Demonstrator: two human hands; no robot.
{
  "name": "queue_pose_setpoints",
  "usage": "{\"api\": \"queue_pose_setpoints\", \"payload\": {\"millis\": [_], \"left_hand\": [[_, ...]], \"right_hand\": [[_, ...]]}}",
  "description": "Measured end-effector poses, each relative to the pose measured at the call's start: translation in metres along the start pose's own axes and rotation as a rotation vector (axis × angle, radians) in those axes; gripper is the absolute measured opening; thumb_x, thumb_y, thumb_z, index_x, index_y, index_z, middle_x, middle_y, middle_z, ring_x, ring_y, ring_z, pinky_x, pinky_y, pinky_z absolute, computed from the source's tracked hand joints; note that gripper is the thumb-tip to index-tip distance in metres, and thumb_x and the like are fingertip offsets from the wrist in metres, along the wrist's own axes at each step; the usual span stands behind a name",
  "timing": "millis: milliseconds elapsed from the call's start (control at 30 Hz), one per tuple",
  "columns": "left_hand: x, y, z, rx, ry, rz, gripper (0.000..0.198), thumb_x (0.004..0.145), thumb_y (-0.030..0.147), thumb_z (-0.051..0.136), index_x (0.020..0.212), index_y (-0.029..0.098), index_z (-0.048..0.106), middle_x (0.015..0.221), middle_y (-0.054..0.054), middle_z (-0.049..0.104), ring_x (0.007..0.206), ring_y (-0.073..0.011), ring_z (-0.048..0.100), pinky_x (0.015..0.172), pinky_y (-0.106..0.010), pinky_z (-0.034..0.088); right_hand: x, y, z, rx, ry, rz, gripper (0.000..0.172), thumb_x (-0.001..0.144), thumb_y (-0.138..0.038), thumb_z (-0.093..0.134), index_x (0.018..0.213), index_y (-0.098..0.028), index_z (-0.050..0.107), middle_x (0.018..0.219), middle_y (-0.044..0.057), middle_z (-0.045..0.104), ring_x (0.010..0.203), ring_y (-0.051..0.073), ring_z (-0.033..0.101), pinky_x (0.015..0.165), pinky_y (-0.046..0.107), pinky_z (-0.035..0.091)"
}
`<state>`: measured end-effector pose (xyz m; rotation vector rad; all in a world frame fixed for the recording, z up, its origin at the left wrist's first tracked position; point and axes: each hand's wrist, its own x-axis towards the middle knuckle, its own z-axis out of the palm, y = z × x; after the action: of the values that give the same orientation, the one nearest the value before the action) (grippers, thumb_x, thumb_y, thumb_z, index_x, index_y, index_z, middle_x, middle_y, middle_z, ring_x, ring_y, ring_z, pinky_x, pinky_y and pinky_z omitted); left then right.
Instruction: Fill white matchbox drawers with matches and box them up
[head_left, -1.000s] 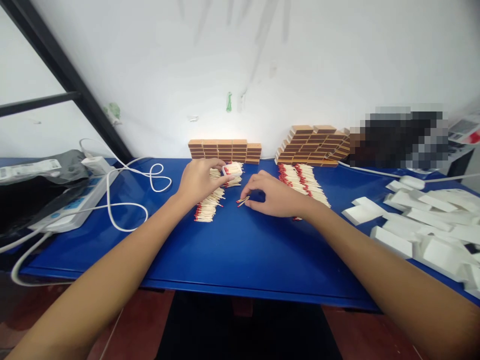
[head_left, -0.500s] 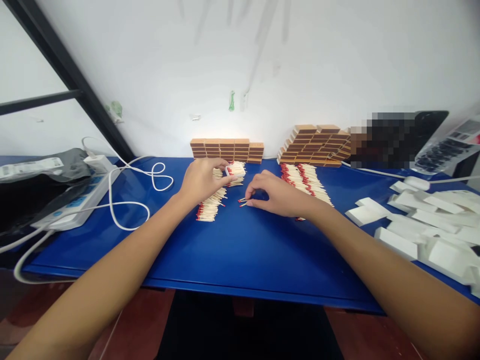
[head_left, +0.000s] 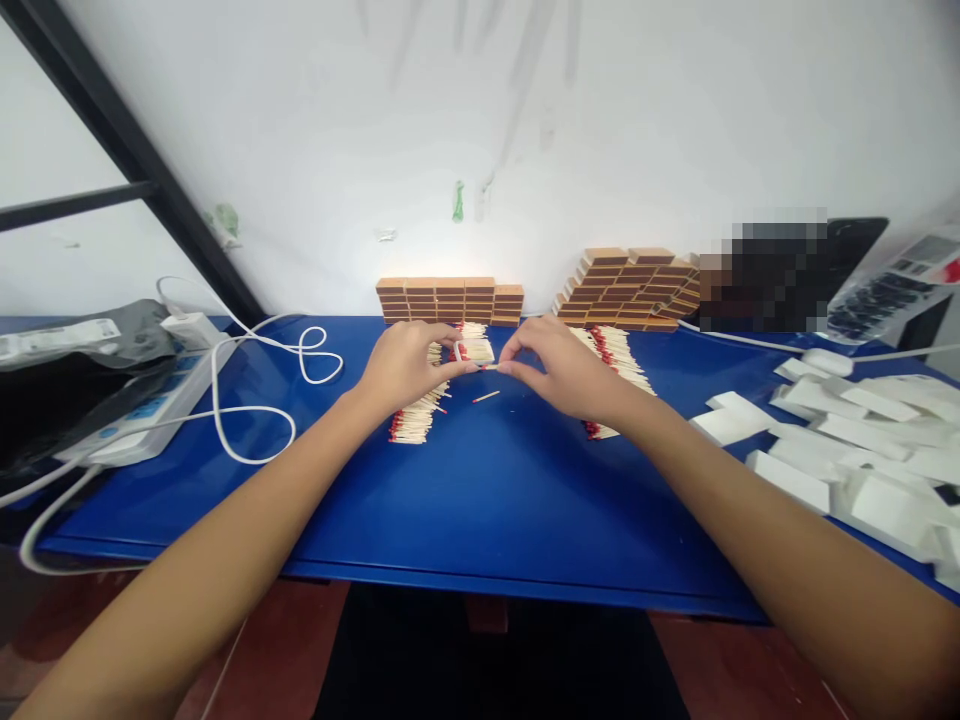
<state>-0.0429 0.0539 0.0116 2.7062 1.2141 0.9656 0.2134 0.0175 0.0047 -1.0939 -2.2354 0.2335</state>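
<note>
My left hand (head_left: 411, 362) is closed on the end of a small white matchbox tray (head_left: 475, 352), tilted so that red-tipped matches show inside it. At the tray's front right edge, my right hand (head_left: 553, 362) pinches a match (head_left: 491, 367) between thumb and fingers. One loose match (head_left: 486, 397) lies on the blue table below the hands. A row of matches (head_left: 411, 422) runs beneath and beside my left hand, partly hidden by it. Beyond my right hand are two more rows of matches (head_left: 624, 358), which the hand and wrist partly cover.
Stacked matchboxes (head_left: 450, 298) stand against the wall, with a second, leaning stack (head_left: 626, 290) to the right. White empty trays (head_left: 847, 440) are heaped on the right. A power strip (head_left: 142, 425) and loose white cable (head_left: 259, 408) lie left on the blue table (head_left: 510, 510).
My right hand has moved up and slightly right to the tray with one match. Of the two matches near its fingertips before, one now lies on the table. My left hand keeps the tray.
</note>
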Motion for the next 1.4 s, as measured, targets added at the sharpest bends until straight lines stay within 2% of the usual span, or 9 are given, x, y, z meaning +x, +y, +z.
{"api": "queue_pose_setpoints", "payload": {"millis": [133,300,400,600,767,867,967,1133,1400], "left_hand": [[-0.002,0.006,0.005,-0.024,-0.03,0.061,0.039,0.082,0.056,0.088,0.105,0.025,0.083,0.102,-0.004,0.085,0.091,-0.0266,0.08,0.079,-0.034,0.054],[-0.004,0.013,0.008,-0.072,-0.032,0.142,0.039,0.085,0.062,0.083,0.1,0.026,0.082,0.098,-0.003,0.084,0.088,-0.0245,0.078,0.076,-0.032,0.051],[-0.003,0.015,0.007,-0.089,-0.021,0.153,0.037,0.085,0.059,0.084,0.1,0.025,0.082,0.097,-0.002,0.084,0.087,-0.0235,0.077,0.076,-0.032,0.05],[-0.004,0.017,0.006,-0.128,-0.015,0.131,0.034,0.085,0.055,0.086,0.1,0.025,0.082,0.097,-0.002,0.084,0.087,-0.0225,0.077,0.079,-0.032,0.052],[-0.002,0.015,0.002,-0.085,0.013,0.039,0.037,0.083,0.052,0.089,0.106,0.024,0.082,0.105,-0.005,0.084,0.093,-0.0255,0.078,0.086,-0.036,0.056],[-0.001,0.011,-0.001,-0.021,0.067,-0.053,0.036,0.084,0.051,0.088,0.105,0.023,0.082,0.108,-0.006,0.084,0.099,-0.0282,0.078,0.091,-0.04,0.057],[0.0,0.008,-0.003,0.015,0.121,-0.127,0.031,0.085,0.045,0.088,0.106,0.023,0.081,0.109,-0.006,0.084,0.103,-0.0287,0.078,0.094,-0.042,0.057],[0.0,0.005,-0.002,0.027,0.12,-0.168,0.032,0.085,0.041,0.088,0.109,0.023,0.079,0.109,-0.005,0.084,0.104,-0.0283,0.078,0.094,-0.041,0.057],[0.001,0.002,-0.004,0.028,0.115,-0.128,0.031,0.086,0.048,0.086,0.105,0.024,0.079,0.11,-0.006,0.084,0.104,-0.0296,0.078,0.095,-0.042,0.057]], "right_hand": [[0.002,0.003,0.002,-0.085,0.13,-0.021,0.01,0.1,-0.028,0.063,0.093,-0.023,0.068,0.098,0.01,0.067,0.102,0.032,0.055,0.093,0.05,0.045],[0.001,-0.001,0.007,-0.11,0.125,-0.041,0.009,0.1,-0.027,0.063,0.093,-0.023,0.067,0.098,0.01,0.066,0.101,0.032,0.055,0.093,0.05,0.044],[0.0,-0.002,0.008,-0.105,0.124,-0.036,0.009,0.1,-0.024,0.063,0.092,-0.023,0.066,0.097,0.009,0.066,0.102,0.031,0.055,0.092,0.049,0.045],[0.0,-0.002,0.009,-0.104,0.136,-0.082,0.012,0.103,-0.027,0.061,0.095,-0.022,0.067,0.098,0.01,0.066,0.101,0.03,0.057,0.092,0.047,0.045],[0.001,-0.002,0.008,-0.103,0.177,-0.075,0.013,0.104,-0.025,0.056,0.097,-0.023,0.068,0.098,0.01,0.067,0.1,0.03,0.057,0.089,0.046,0.045],[0.0,-0.001,0.012,-0.1,0.15,-0.056,0.014,0.103,-0.024,0.057,0.095,-0.022,0.069,0.096,0.01,0.067,0.099,0.03,0.058,0.089,0.046,0.046],[-0.003,0.003,0.02,-0.11,0.06,-0.045,0.018,0.103,-0.023,0.055,0.102,-0.02,0.074,0.101,0.013,0.067,0.101,0.031,0.057,0.092,0.047,0.047],[-0.005,0.009,0.035,-0.113,-0.05,-0.041,0.027,0.105,-0.023,0.053,0.117,-0.019,0.077,0.108,0.015,0.068,0.106,0.032,0.055,0.098,0.049,0.048],[0.014,0.013,0.042,-0.107,-0.04,-0.023,0.015,0.101,-0.025,0.061,0.093,-0.019,0.071,0.101,0.012,0.068,0.102,0.03,0.055,0.095,0.046,0.046]]}}
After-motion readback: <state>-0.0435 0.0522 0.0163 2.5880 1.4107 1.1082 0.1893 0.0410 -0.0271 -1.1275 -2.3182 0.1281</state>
